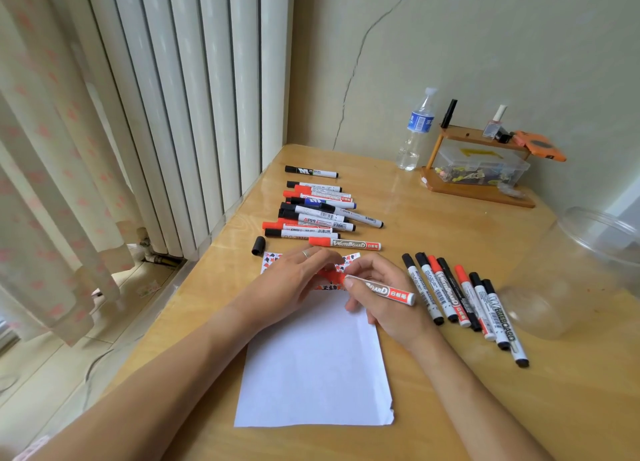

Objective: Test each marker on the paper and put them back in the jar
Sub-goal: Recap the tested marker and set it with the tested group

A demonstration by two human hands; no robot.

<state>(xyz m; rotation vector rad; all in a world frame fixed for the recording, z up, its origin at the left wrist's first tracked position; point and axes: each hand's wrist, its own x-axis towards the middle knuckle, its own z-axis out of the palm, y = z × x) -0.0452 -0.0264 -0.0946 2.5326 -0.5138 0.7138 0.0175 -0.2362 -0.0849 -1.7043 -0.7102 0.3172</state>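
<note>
A white sheet of paper (313,374) lies on the wooden table (450,408), with red and black test marks along its far edge. My right hand (384,305) grips a red-and-white whiteboard marker (388,290) over that edge. My left hand (294,280) lies on the paper's top, its fingertips closed on the marker's red cap end (330,275). A clear plastic jar (575,273) lies on its side at the right, with no markers in it. Several capped markers (464,298) lie in a row between my right hand and the jar. Another pile of markers (318,211) lies beyond the paper.
A loose black cap (258,246) stands left of the paper's top corner. A water bottle (417,128) and a small wooden shelf (481,187) holding a clear box stand at the back by the wall. The table's left edge runs beside a radiator (180,114) and a curtain.
</note>
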